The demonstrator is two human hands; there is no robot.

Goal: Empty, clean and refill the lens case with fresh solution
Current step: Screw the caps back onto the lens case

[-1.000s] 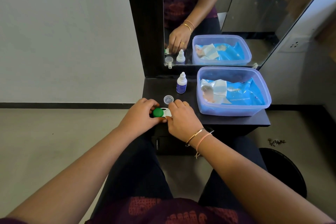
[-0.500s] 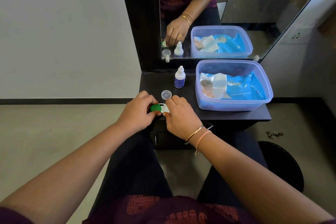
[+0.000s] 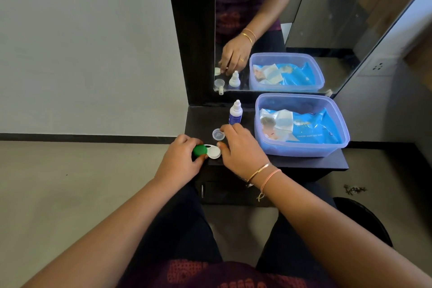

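Left hand (image 3: 180, 161) sits at the front left edge of the dark table (image 3: 201, 121), fingers and thumb curled round the green round screw cap (image 3: 199, 150), gripping it. The cap is on the left end of the white plastic lens case (image 3: 214, 151), which lies flat at the table's front edge between both hands. The case's right round side is white; cannot tell if it is capped or open.

Small clear round plastic cap (image 3: 218, 134) lies just behind the case, on the table. Right hand (image 3: 240, 147) is just right of the case, fingers loosely bent, forefinger tip at the clear cap's right edge, thumb tip beside the case's white side. Cannot tell whether it pinches anything. Two thin bangles on that wrist.

Small white dropper bottle with a blue label (image 3: 235, 113) stands upright behind the right hand, nozzle uncovered. Translucent blue rectangular plastic tub (image 3: 304, 149) fills the table's right half, holding a blue wet-wipes packet (image 3: 311, 128). Wall mirror (image 3: 268, 18) behind reflects the bottle, tub and a hand.
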